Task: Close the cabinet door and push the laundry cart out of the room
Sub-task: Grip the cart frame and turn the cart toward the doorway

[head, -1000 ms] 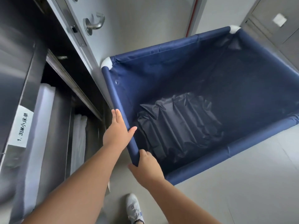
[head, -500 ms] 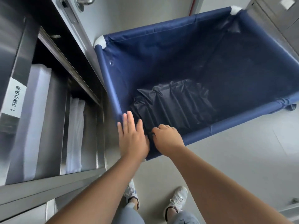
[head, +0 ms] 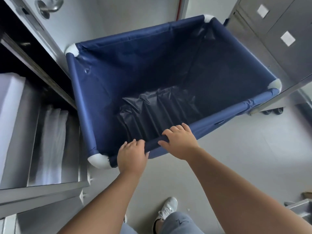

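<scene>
The laundry cart is a blue fabric bin on a tube frame with white corner joints, filling the middle of the view. A crumpled dark liner lies at its bottom. My left hand grips the near rail close to the near-left white corner. My right hand is curled over the same rail just to the right. The steel cabinet on the left stands open, with folded white linen on its shelf. Its open door with a metal handle stands past the cart's far-left corner.
Steel drawer units with white labels stand at the right, touching the cart's far-right side; dark casters show beneath them. Grey floor lies on the near right. My white shoe is below. A steel box edge sits at bottom right.
The cart has swung away from the cabinet, showing its near-left corner. Both hands shifted from the left rail and corner onto the near rail and closed on it.
</scene>
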The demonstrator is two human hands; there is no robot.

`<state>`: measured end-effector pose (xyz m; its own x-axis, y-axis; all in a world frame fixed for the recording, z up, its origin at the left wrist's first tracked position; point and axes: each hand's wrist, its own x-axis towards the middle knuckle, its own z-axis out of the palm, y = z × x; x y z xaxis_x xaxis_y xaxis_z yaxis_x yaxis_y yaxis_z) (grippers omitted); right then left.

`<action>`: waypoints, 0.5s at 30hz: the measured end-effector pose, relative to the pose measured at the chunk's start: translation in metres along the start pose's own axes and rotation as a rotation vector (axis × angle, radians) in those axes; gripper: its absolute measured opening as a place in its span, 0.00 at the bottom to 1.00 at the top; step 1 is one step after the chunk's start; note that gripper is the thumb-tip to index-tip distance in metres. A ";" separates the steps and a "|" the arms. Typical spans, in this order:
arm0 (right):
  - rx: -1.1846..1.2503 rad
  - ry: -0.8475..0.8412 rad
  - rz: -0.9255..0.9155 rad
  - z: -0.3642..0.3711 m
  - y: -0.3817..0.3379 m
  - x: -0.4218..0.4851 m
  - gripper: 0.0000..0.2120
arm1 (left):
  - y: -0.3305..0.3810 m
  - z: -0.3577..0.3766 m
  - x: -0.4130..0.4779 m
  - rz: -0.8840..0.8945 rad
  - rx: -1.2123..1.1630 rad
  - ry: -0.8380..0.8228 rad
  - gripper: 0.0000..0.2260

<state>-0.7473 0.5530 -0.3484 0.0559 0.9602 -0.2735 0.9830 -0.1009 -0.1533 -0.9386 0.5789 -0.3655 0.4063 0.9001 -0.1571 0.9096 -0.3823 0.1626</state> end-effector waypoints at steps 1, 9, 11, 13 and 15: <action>-0.031 -0.007 -0.006 -0.002 0.011 -0.001 0.25 | 0.002 -0.002 0.002 -0.018 0.028 -0.030 0.12; -0.247 -0.078 0.037 -0.012 0.041 0.016 0.16 | 0.010 -0.003 0.023 0.071 0.148 -0.026 0.21; -0.264 -0.080 0.069 -0.012 0.042 0.021 0.17 | 0.008 -0.001 0.033 0.088 0.215 -0.041 0.18; -0.252 -0.096 0.109 -0.014 0.038 0.025 0.18 | 0.001 -0.001 0.045 0.113 0.259 -0.056 0.14; -0.223 -0.095 0.131 -0.013 0.029 0.028 0.17 | -0.014 -0.003 0.057 0.152 0.262 -0.045 0.09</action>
<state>-0.7154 0.5807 -0.3483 0.1793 0.9129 -0.3666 0.9832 -0.1534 0.0990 -0.9283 0.6362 -0.3734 0.5373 0.8207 -0.1943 0.8272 -0.5577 -0.0685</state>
